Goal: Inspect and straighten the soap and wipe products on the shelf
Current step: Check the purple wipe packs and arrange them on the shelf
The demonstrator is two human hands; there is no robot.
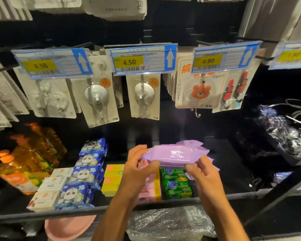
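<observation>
Left hand (pixel 137 171): I pinch one end of the purple wipe pack (pixel 175 154).
Right hand (pixel 204 174): pinches the other end (pack roughly level).
Under my grip: green soap bars (pixel 176 186).

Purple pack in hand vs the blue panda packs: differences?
Look: the purple pack is plain lilac; the blue panda packs carry a panda print. State: left hand and right hand hold the purple pack by its ends above the shelf; the blue panda packs lie in a row on it. Both are soft film pouches.
</observation>
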